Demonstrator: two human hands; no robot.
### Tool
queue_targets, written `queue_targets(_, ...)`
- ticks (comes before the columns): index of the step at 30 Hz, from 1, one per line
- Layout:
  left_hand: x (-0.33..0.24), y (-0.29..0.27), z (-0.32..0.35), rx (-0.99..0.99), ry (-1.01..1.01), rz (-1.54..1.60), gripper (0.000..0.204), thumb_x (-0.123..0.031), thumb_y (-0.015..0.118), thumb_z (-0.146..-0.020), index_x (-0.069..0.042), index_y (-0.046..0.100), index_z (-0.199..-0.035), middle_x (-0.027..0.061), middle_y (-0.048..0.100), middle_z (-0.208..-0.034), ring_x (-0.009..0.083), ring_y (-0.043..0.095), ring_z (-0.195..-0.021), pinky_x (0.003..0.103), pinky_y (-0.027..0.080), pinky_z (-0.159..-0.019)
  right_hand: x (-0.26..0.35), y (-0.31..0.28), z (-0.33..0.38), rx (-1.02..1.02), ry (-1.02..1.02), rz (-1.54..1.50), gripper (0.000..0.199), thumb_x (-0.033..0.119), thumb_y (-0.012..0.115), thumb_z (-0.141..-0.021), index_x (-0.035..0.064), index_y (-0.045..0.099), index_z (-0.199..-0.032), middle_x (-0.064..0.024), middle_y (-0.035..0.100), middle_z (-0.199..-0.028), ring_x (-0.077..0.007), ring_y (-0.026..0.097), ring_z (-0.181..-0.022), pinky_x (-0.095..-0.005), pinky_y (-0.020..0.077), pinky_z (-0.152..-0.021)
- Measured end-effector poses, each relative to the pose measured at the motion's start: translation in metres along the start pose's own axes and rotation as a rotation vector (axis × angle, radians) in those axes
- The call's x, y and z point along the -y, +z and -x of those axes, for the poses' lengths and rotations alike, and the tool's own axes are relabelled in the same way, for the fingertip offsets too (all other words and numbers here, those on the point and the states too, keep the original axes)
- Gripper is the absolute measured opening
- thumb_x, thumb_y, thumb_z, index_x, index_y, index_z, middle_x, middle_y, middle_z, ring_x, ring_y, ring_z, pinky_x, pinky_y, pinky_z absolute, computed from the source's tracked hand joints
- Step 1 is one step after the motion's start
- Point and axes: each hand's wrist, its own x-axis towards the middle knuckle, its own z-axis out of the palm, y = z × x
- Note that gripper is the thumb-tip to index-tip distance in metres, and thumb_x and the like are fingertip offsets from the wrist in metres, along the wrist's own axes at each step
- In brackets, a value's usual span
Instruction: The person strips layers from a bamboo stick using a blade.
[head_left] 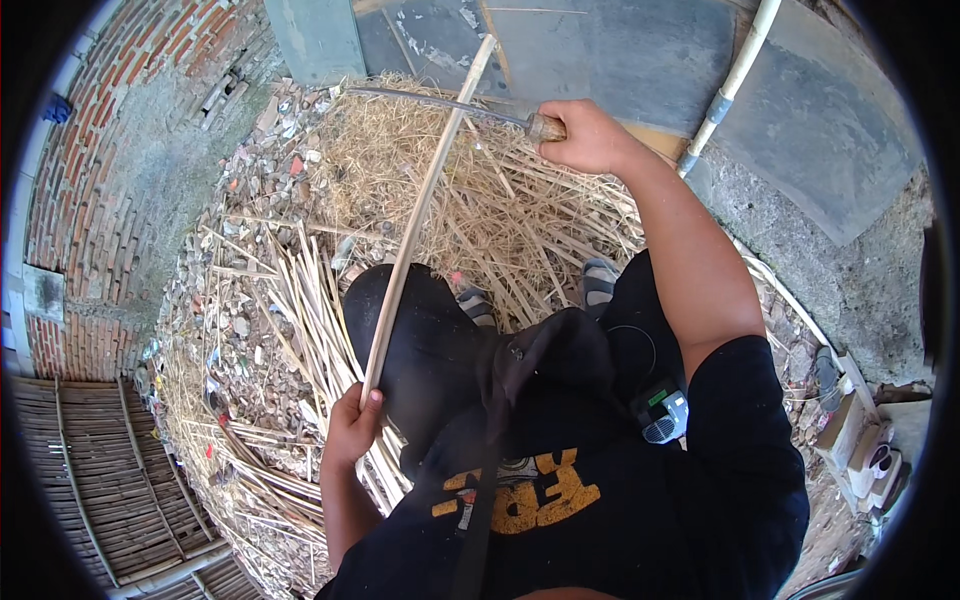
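Note:
My left hand [353, 425] is closed round the lower end of a long, pale bamboo strip [420, 215]. The strip slants up and away over my left knee, its far end near the grey panels. In my right hand [583, 137] is the wooden handle of a long-bladed knife [440, 101]. The blade points left and crosses the strip near its far end; whether it bites into the strip I cannot tell. Beneath the strip's far half lies a heap of thin shavings [385, 150].
A bundle of split bamboo strips [310, 300] lies by my left leg on rubble-strewn ground. Grey panels [620, 60] and a pale pipe [735, 80] stand ahead. To the left rise a brick wall [110, 180] and a slatted bamboo panel [90, 480]. Sandals [597, 285] are on my feet.

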Motion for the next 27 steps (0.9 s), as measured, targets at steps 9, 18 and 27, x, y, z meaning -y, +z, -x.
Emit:
queue_targets(9,-0.003,0.014,0.003,-0.377,0.206,-0.274,0.031,-0.028,0.063,-0.103,0.002,0.062,-0.097,0.0103,0.062,-0.066,0.0168,0.060,-0.059,0.033,0.046,-0.056,0.026,0.007,0.008,0.044,-0.113,0.267,0.032,0.026,0.071,-0.076,0.0076,0.070,-0.103,-0.0173,0.072,-0.090,-0.0378,0.070,-0.090,-0.0487,0.0556,-0.079)
queue_targets(18,-0.013,0.022,-0.004,-0.502,0.263,-0.524,0.038,-0.034,0.062,-0.101,0.001,0.058,-0.086,0.0173,0.058,-0.061,0.0354,0.061,-0.055,0.044,0.045,-0.054,0.042,0.029,0.010,0.134,-0.182,0.387,0.032,0.025,0.069,-0.081,0.0107,0.069,-0.109,-0.0155,0.074,-0.094,-0.0350,0.072,-0.092,-0.0499,0.0572,-0.081)
queue_targets(27,-0.024,0.011,0.000,-0.271,0.193,-0.411,0.051,-0.045,0.064,-0.100,-0.001,0.054,-0.078,0.0169,0.055,-0.058,0.0335,0.059,-0.054,0.042,0.044,-0.054,0.062,0.063,0.014,0.187,-0.131,0.368,0.024,0.023,0.067,-0.082,0.0123,0.071,-0.103,-0.0134,0.073,-0.091,-0.0331,0.072,-0.091,-0.0487,0.0580,-0.080)
